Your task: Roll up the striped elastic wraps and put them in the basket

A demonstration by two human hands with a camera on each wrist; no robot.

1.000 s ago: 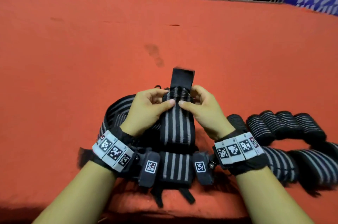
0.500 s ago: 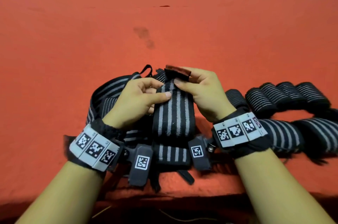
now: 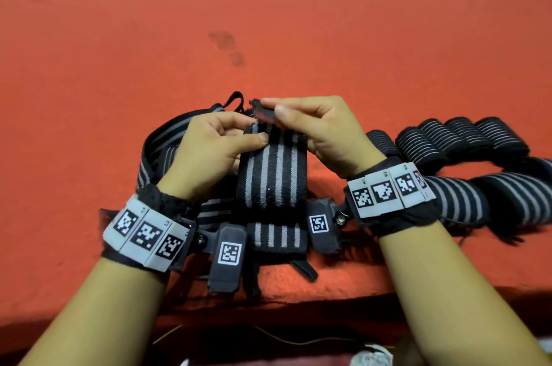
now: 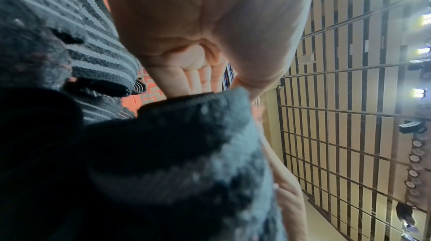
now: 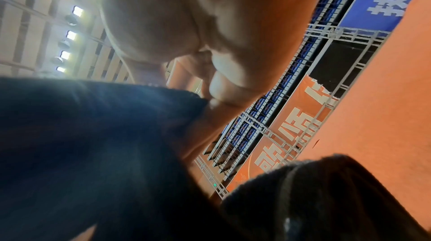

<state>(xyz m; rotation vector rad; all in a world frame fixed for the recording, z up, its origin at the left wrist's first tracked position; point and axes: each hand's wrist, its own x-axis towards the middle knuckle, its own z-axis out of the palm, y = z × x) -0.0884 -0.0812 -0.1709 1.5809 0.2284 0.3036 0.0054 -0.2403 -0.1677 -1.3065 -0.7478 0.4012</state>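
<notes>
A black wrap with grey stripes (image 3: 273, 174) stretches from the near edge of the red surface up between both hands. My left hand (image 3: 215, 144) pinches its left edge, thumb on the striped face. My right hand (image 3: 310, 126) pinches the black fastening tab (image 3: 264, 114) at the wrap's far end, folded over toward me. In the left wrist view the same wrap (image 4: 175, 152) fills the lower frame under the left hand's curled fingers (image 4: 193, 77). The right wrist view shows dark fabric (image 5: 93, 143) below my right hand (image 5: 210, 42). More unrolled striped wraps (image 3: 161, 144) lie under the left hand. No basket is in view.
Several rolled wraps (image 3: 448, 138) lie in a row on the red surface (image 3: 268, 37) to the right, with larger rolled ones (image 3: 466, 201) nearer me. The surface's front edge (image 3: 298, 306) runs just below my wrists. A metal fence with banners (image 5: 291, 125) stands far off.
The black tab stood upright a second ago; my right hand has folded it down toward me over the striped face. The view has tilted down, hiding the fence.
</notes>
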